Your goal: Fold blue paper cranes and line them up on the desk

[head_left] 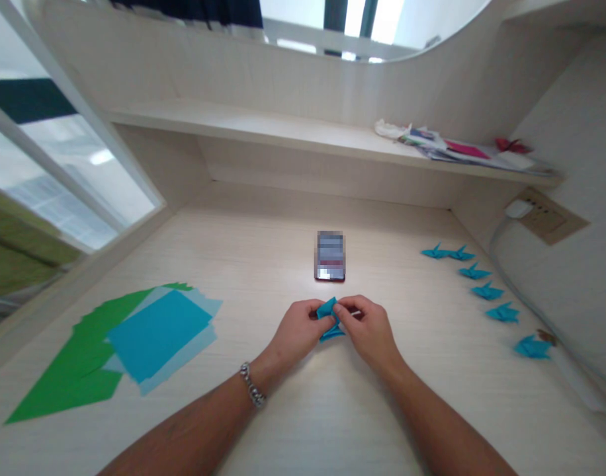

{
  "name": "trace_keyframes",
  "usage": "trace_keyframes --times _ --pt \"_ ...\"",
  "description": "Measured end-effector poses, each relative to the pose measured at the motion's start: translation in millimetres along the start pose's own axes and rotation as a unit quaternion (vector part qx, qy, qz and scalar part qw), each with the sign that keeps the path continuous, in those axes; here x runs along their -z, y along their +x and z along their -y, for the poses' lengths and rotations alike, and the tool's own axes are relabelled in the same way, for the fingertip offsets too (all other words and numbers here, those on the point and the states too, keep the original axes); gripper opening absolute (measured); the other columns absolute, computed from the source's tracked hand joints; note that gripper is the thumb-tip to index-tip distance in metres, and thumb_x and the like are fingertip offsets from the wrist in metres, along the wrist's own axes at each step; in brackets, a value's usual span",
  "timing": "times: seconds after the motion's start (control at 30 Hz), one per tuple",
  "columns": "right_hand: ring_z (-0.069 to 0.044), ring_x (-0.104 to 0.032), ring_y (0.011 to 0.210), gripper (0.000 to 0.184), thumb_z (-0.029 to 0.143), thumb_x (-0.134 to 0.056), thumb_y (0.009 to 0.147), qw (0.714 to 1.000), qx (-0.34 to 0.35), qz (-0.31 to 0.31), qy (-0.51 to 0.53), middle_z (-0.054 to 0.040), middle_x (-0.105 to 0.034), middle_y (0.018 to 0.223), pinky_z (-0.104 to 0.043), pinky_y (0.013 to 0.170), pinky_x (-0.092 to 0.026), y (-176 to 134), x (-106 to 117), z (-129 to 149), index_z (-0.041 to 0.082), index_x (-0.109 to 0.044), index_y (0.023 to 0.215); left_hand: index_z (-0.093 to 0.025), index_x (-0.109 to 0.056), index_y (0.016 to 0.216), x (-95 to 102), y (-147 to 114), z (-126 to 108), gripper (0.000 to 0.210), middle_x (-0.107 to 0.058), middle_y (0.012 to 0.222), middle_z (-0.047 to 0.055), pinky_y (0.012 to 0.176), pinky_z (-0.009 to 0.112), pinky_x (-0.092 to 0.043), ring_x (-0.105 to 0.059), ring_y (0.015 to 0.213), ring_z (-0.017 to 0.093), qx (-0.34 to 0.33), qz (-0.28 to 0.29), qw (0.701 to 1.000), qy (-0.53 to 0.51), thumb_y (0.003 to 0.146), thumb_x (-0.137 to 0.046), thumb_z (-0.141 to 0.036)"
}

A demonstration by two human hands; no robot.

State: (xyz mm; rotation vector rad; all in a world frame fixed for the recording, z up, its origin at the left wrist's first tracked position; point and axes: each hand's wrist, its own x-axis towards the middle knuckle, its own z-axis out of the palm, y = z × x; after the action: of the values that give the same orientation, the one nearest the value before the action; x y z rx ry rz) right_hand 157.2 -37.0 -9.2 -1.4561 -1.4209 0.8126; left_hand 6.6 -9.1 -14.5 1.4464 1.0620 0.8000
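Note:
A small piece of folded blue paper (pixel 327 309) is held between my two hands above the middle of the desk. My left hand (pixel 300 325) pinches its left side, with the thumb lying across the front. From the right, my right hand (pixel 367 324) grips it with thumb and bent fingers. One flap points up between the thumbs, and a wider folded part shows below them. The fingers cover much of the paper, so its full shape is hidden. Just beyond my hands lies a phone (pixel 329 256) with a blurred screen.
Several blue paper cranes (pixel 487 291) stand in a curved row along the right side. Blue paper sheets (pixel 159 337) lie over green paper (pixel 69 377) on the left. A cable (pixel 511 277) runs from the wall socket (pixel 548 215). Papers (pixel 452 147) rest on the shelf (pixel 263 129).

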Motion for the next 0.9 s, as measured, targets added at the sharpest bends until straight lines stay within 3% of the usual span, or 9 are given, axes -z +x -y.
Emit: trace_keyframes --times 0.73,0.9 --pt "-0.017 -0.060 0.069 0.016 0.029 -0.056 0.082 0.999 -0.004 -0.034 -0.013 -0.0032 -0.066 0.077 -0.027 0.062 -0.047 1.9 0.2 2.3 0.017 -0.066 0.079 -0.012 -0.065 0.066 -2.3 -3.1 -5.9 0.009 -0.059 0.061 0.001 0.052 0.024 -0.037 -0.050 0.057 0.013 0.009 0.036 0.996 0.085 0.071 -0.059 -0.018" --pt "-0.017 -0.059 0.068 0.023 0.037 -0.053 0.085 0.999 -0.020 -0.037 0.015 -0.0025 -0.065 0.073 -0.027 0.061 -0.046 4.2 2.3 -0.6 0.018 -0.065 0.082 -0.012 -0.069 0.074 0.1 -1.2 -5.1 0.011 -0.065 0.067 0.004 0.057 0.026 -0.042 -0.056 0.062 0.015 -0.011 -0.015 0.998 0.061 0.073 -0.060 -0.019"
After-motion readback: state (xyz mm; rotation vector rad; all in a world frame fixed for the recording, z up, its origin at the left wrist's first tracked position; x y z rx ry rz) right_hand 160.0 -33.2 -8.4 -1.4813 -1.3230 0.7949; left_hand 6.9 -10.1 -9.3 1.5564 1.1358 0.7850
